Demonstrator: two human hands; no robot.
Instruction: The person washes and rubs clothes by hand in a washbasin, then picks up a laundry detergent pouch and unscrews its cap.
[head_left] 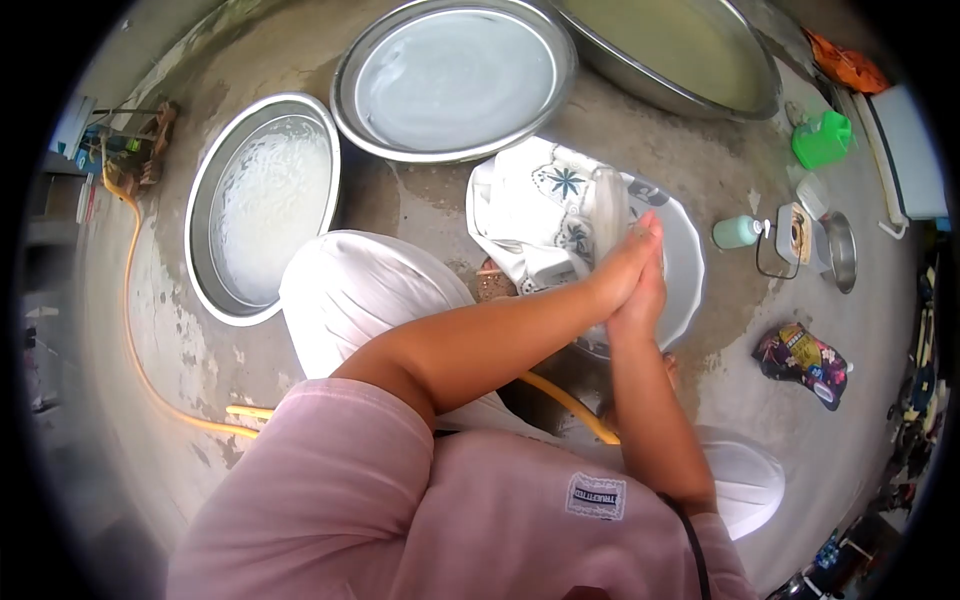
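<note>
My left hand (pixel 622 268) and my right hand (pixel 645 298) are pressed together palm to palm, fingers closed and pointing away from me. What lies between the palms, if anything, is hidden. Both are over a white basin (pixel 688 270) with a scalloped rim. Close against my left hand is a white cloth (pixel 515 200) with dark blue-green flower embroidery. It is bunched up and hangs over the basin's left edge. A greyish, blurred fold of it runs beside my fingers.
Metal basins hold clear water (pixel 275 210), cloudy water (pixel 455 70) and yellowish water (pixel 670 50). At right are a pump bottle (pixel 737 232), a green jug (pixel 822 140), a metal bowl (pixel 842 250) and a dark floral pouch (pixel 803 362). An orange hose (pixel 128 300) crosses the floor.
</note>
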